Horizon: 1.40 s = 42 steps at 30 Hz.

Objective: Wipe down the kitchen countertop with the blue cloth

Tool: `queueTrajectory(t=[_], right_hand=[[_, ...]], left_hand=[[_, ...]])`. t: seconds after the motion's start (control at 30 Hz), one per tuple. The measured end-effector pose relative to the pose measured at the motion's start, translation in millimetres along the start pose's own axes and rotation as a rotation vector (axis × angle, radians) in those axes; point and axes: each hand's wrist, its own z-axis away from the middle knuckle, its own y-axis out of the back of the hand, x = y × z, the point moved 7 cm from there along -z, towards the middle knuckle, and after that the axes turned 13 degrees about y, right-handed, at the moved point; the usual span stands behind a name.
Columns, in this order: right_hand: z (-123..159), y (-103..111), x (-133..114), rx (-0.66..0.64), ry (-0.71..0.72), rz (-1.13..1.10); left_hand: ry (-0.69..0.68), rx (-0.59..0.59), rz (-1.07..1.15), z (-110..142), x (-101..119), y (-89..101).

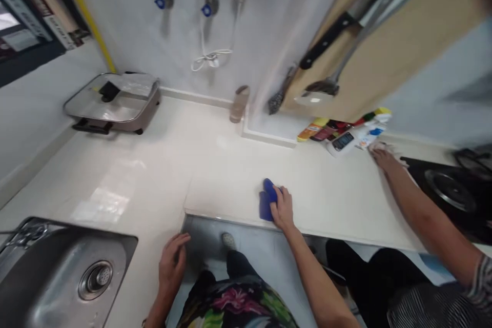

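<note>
One blue cloth [265, 207] lies on the white counter [223, 169], near the front edge, grasped by the fingers of the right hand [283, 208]. Left hand [171, 262]: released, fingers loosely bent, well to the left of that grip. A metal sink [122, 256] sits left of the left hand. Well right of the grip, a co-worker's hand [385, 160] rests on a pale cloth [390, 148] beside a black stove [448, 189].
</note>
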Motion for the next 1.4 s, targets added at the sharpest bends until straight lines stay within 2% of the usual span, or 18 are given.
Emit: queueTrajectory(t=[0.1,0.2,0.3,0.4,0.53,0.63,0.73,0.83,0.9,1.0,1.13,1.23,1.33,1.4], right_hand=[[-2,-3,-1,0.029,-0.049,-0.024],[1,-6,1,0.09,-0.058,-0.137],[7,-3,11,0.122,-0.081,-0.303],[11,8,24,0.096,-0.111,-0.452],[11,34,47,0.059,-0.103,-0.512],[9,53,70,0.008,-0.077,-0.627],[8,63,96,-0.036,-0.131,-0.964],[12,62,121,-0.01,-0.361,-1.304],[15,59,132,0.033,-0.505,-1.382],[16,63,134,0.061,-0.545,-1.425],[25,83,132,0.117,-0.588,-1.385],[41,101,141,0.289,-0.7,-1.256],[59,125,163,0.492,-0.84,-1.032],[65,147,184,0.563,-0.884,-0.825]], left_hand=[[0.079,-0.118,0.004,-12,16,-29.4],[0.112,-0.247,-0.011,-18,41,-76.8],[0.115,-0.372,0.013,-20,73,-141.1],[0.099,-0.434,0.009,-22,111,-213.1],[-0.076,-0.483,-0.078,-26,169,-302.6],[-0.208,-0.513,-0.18,-27,197,-347.8],[-0.261,-0.521,-0.222,-30,208,-366.4],[-0.247,-0.551,-0.207,-33,210,-371.2],[-0.253,-0.621,-0.182,-33,214,-375.9],[-0.296,-0.768,-0.146,-30,230,-388.5],[-0.344,-0.984,-0.129,-28,263,-410.8],[-0.39,-1.131,-0.164,-27,286,-425.1],[-0.4,-1.221,-0.171,-27,298,-437.4],[-0.345,-1.249,-0.176,-28,297,-450.0]])
